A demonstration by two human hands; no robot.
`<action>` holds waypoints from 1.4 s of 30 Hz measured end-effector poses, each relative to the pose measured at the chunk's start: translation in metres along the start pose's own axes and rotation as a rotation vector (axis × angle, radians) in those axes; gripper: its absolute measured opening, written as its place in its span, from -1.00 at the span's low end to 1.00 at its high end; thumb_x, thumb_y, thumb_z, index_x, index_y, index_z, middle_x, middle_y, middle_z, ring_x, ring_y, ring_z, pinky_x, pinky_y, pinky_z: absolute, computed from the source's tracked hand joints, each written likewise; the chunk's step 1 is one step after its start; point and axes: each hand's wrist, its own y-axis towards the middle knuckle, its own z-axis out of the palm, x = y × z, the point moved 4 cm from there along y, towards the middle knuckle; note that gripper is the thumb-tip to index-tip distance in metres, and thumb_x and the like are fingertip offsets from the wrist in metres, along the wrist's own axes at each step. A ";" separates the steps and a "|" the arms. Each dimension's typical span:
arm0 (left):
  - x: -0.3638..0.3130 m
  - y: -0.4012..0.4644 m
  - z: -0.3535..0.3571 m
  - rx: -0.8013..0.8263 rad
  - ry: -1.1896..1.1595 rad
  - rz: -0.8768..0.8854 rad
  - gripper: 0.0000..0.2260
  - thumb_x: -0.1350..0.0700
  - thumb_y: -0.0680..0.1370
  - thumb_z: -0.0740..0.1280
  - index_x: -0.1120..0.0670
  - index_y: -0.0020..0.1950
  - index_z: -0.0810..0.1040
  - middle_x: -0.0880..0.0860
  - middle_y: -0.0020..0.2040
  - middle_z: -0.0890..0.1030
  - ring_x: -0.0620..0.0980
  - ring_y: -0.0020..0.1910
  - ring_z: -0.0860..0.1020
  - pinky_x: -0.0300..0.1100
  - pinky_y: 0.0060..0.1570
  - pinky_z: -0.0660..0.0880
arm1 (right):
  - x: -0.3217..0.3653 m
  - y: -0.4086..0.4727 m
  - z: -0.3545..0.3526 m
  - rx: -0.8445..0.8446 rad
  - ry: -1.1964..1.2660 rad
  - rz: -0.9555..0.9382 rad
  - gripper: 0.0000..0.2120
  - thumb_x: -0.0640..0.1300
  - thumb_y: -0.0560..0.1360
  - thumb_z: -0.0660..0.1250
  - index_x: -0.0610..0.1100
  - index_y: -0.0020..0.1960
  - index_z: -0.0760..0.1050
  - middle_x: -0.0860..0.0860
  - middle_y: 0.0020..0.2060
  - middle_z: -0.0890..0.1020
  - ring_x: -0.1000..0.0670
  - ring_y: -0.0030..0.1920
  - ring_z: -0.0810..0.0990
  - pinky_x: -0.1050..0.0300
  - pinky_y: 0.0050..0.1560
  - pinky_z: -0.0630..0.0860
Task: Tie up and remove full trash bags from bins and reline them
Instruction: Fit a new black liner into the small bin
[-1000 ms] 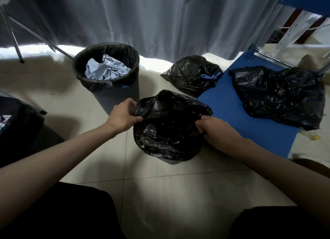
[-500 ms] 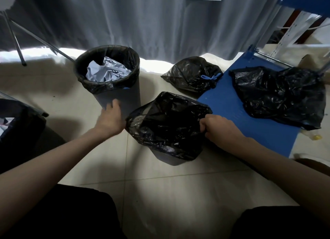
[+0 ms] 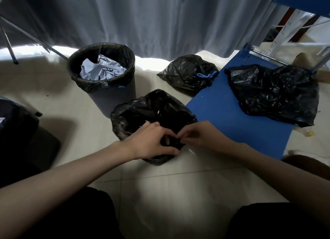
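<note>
Tied bag right of the lined bin

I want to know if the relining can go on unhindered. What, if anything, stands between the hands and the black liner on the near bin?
Nothing visible does. The left hand and the right hand are both already at the near edge of the black liner, fingers pinching the plastic.

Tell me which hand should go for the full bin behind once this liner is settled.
Left, probably. The left hand works the near edge of the black liner on the side nearer the full bin, which stands back-left. The right hand would have to cross over the liner.
</note>
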 end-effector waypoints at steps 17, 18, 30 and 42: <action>0.010 0.008 0.013 0.125 -0.262 -0.280 -0.61 -0.27 0.29 0.52 -0.06 -0.08 0.54 -0.09 -0.18 0.65 -0.12 -0.18 0.60 -0.10 -0.06 0.57 | -0.037 0.001 0.075 -0.005 1.081 0.640 -0.68 -0.04 0.61 0.30 -0.21 0.27 0.52 -0.16 0.13 0.67 -0.09 0.10 0.67 -0.04 0.20 0.58; 0.008 0.011 0.014 0.088 -0.290 -0.292 -0.63 -0.30 0.31 0.49 -0.06 -0.10 0.56 -0.08 -0.22 0.66 -0.13 -0.22 0.61 -0.08 -0.07 0.58 | -0.036 0.000 0.078 -0.030 1.110 0.641 -0.69 -0.07 0.62 0.29 -0.22 0.27 0.53 -0.18 0.15 0.66 -0.09 0.10 0.67 -0.03 0.22 0.56; 0.000 0.014 0.021 0.037 -0.291 -0.365 -0.80 0.00 0.32 0.54 0.05 -0.27 0.58 -0.04 -0.33 0.67 -0.12 -0.27 0.63 -0.16 -0.14 0.58 | -0.078 -0.030 0.106 -0.120 1.234 0.760 -0.65 -0.20 0.56 0.37 -0.28 0.31 0.45 -0.20 0.15 0.64 -0.14 0.07 0.69 0.04 0.05 0.64; 0.013 0.000 0.000 0.527 -0.019 -0.414 -0.60 -0.26 0.28 0.53 0.07 -0.21 0.63 -0.04 -0.33 0.66 -0.13 -0.30 0.58 -0.27 -0.32 0.46 | -0.045 -0.001 0.089 -0.084 1.260 0.616 -0.64 0.04 0.57 0.34 -0.16 0.26 0.54 -0.07 0.00 0.72 -0.04 0.07 0.67 0.01 0.18 0.54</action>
